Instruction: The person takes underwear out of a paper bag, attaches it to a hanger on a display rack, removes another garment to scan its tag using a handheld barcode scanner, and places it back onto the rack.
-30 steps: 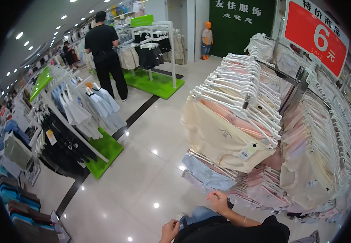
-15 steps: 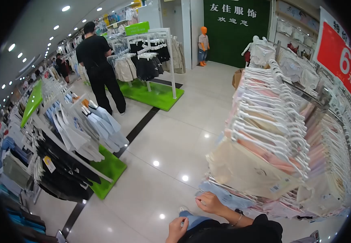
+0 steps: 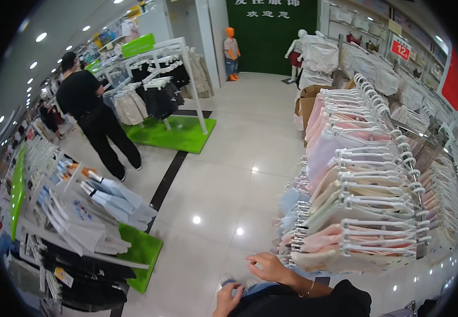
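Right hand (image 3: 271,268) has shifted just outside the hanging garments' (image 3: 332,182) edge, aisle floor (image 3: 223,190) alongside

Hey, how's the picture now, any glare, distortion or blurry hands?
Head view: ceiling lights reflect as white spots on the floor; same view: white rack post leans, probably lens distortion, inside a black rounded border; same view: left hand and right hand look fairly clear.

The bottom edge crops the left hand (image 3: 229,300) near its wrist, the top edge the wall lettering (image 3: 267,14).
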Demonstrator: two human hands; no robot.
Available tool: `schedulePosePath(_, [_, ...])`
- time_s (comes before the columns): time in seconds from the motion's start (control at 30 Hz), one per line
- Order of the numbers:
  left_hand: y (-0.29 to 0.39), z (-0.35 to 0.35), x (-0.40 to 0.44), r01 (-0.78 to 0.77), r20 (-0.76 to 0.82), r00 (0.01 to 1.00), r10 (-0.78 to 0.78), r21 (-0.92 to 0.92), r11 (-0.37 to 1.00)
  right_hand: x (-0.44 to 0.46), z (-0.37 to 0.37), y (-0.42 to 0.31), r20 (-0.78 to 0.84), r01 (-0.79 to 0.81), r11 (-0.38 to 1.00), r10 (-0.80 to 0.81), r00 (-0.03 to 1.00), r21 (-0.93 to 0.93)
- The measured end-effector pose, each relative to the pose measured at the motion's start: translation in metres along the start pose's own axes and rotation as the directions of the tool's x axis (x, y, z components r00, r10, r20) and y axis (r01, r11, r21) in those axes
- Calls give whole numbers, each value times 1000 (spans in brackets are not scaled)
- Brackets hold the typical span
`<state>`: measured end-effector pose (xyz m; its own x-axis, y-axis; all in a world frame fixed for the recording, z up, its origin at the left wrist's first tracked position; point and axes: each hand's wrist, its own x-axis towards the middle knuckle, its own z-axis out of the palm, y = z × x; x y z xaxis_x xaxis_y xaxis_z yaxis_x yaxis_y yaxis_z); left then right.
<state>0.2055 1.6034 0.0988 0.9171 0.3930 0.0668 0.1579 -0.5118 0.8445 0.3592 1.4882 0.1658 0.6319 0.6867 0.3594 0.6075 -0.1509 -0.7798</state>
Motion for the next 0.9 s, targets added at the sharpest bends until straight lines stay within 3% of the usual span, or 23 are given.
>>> schedulePosePath(0.07, [1,2,27,-76,0,997,76,-38,996,7,0,8,-51,-67,997,65,997,-37])
schedulePosePath(0.2, [-22,-23,84,-185,174,965,198,-88,979,26,5,32,-164,-210,974,193,967,-90])
schedulePosePath(0.33, [-65,-74,145,-139,264,955,132,8,990,80,23,44,-229,-249,947,201,952,-203])
schedulePosePath(0.43, [-87,-115,199,-129,200,972,121,29,991,123,41,50,-74,-172,942,157,985,-287])
schedulePosePath(0.53, [-107,-139,254,-178,156,973,168,52,983,150,50,47,-48,-238,911,236,971,-337])
schedulePosePath(0.67, [-106,-144,316,-245,217,948,231,36,969,162,37,54,-227,-389,813,319,920,-433])
schedulePosePath(0.83, [-90,-109,359,-343,361,862,355,-100,934,177,6,68,-590,-577,693,266,762,-433])
schedulePosePath(0.9, [-83,-90,373,-376,417,805,423,-193,906,189,-6,82,-643,-581,705,230,730,-407])
